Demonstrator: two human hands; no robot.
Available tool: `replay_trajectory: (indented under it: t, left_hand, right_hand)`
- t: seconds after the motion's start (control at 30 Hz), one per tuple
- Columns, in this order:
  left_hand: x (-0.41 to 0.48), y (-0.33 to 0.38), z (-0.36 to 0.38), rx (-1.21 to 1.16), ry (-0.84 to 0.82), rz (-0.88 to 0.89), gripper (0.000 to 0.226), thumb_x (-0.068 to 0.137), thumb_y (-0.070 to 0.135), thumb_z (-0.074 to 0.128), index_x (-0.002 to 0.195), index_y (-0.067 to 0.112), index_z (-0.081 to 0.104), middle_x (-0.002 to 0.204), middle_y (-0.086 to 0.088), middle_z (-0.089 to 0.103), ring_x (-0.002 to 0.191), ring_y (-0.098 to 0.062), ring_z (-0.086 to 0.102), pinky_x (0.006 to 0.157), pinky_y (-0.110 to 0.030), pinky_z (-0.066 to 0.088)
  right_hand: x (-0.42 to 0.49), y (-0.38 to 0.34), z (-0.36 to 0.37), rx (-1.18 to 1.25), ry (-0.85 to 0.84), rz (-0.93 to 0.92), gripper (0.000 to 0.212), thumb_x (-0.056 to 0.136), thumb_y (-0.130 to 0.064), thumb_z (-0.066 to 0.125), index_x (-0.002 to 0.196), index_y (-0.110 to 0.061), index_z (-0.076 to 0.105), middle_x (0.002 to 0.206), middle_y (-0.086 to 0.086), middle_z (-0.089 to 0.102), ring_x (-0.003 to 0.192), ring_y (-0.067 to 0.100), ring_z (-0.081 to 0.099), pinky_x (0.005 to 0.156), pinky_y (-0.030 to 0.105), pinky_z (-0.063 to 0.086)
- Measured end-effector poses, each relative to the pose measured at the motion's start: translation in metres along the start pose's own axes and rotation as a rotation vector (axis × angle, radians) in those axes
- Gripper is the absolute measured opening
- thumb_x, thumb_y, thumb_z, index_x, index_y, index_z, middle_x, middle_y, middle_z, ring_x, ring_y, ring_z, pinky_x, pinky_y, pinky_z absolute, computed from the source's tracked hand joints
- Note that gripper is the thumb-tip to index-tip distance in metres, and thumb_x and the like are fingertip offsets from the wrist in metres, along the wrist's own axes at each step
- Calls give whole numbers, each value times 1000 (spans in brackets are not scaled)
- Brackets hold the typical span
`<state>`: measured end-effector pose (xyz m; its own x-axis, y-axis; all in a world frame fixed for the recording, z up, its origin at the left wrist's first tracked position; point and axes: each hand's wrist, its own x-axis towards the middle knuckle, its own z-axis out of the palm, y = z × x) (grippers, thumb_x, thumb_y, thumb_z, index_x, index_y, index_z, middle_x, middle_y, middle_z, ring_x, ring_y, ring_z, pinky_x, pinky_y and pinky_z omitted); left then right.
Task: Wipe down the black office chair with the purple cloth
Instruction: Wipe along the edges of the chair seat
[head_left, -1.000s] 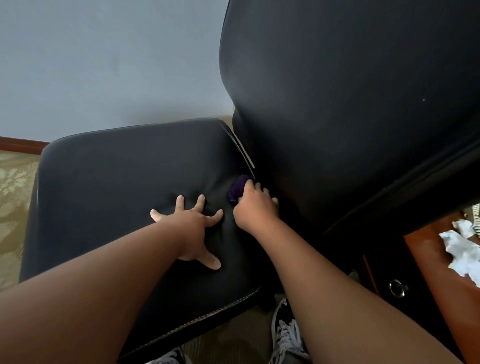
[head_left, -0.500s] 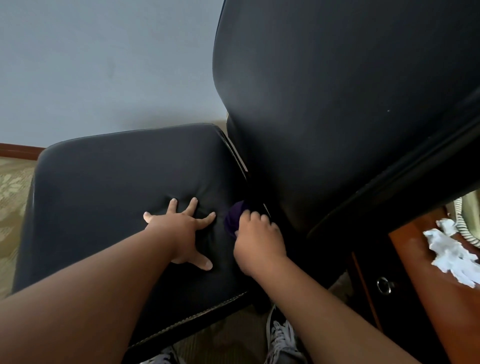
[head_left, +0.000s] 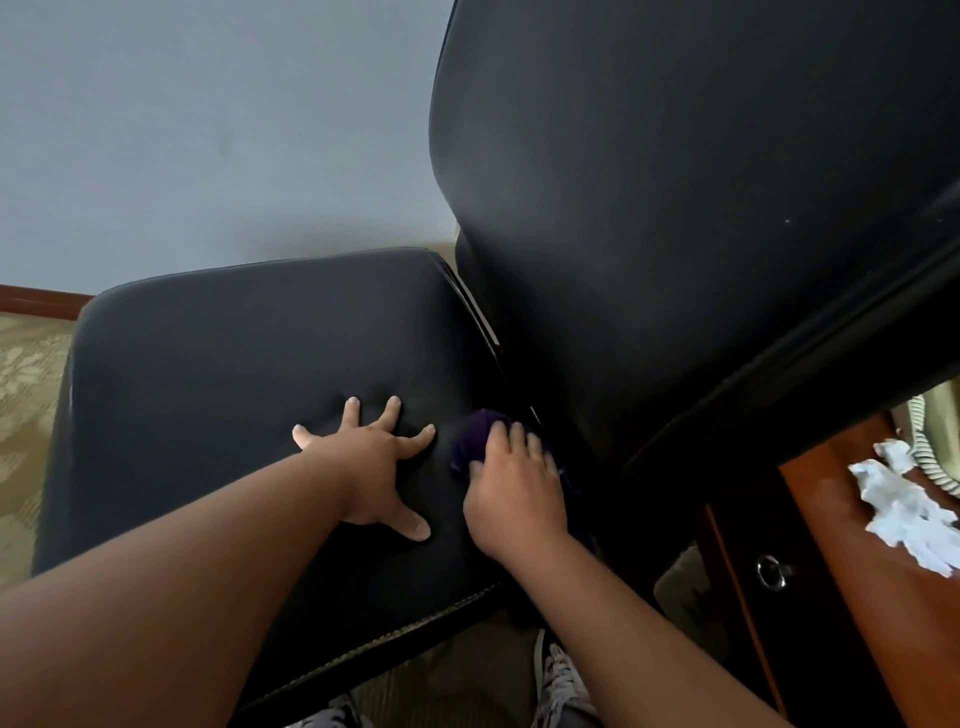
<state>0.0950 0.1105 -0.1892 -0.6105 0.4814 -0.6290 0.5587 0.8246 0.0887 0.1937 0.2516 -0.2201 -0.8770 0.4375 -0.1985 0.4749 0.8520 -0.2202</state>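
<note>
While left hand stays, cloth nears.

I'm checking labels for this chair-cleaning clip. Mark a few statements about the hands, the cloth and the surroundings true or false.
1. The left hand rests flat, fingers spread, on the black leather seat cushion. True.
2. The right hand holds the bunched purple cloth high on the black backrest. False: it holds it low, at the seat's rear edge beside the backrest.
3. Crumpled white paper lies on the brown wooden desk at the right. True.
4. The left hand grips a spray bottle. False: it holds nothing.
</note>
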Motion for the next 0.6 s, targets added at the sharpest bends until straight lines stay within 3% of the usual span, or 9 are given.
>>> replay_trajectory:
  t: [0.1,0.33,0.47,0.6]
  left_hand:
    - [3,-1,1,-13,-3,-1,119,65,78,73,153,58,-5,165,10,-25,151,-36,-23,106,-83,7]
    - [5,0,2,-17,9,-5,119,65,78,73,152,58,-6,165,10,-26,151,-36,-23,106,-83,7]
    - [6,0,2,-19,8,-11,119,64,78,73,152,59,-4,165,11,-25,151,-36,-23,106,-83,6]
    - [7,0,2,-12,14,-13,119,62,79,74,152,60,-3,165,10,-24,151,-36,-22,105,-83,7]
  right_hand:
    - [35,-14,-4,15,3,26,61,102,-36,41,154,-10,23,158,17,30,145,34,27,118,47,25]
    - [100,-27,-6,161,37,-20,61,104,-27,42,157,-10,19,167,16,10,154,30,7,121,46,14]
    - [87,-16,-3,181,87,-87,64,104,-28,44,159,-16,15,168,9,-6,155,26,2,121,47,14]
    - [40,9,-1,67,41,-176,67,106,-41,34,161,-17,5,169,4,-2,155,21,-3,124,40,8]
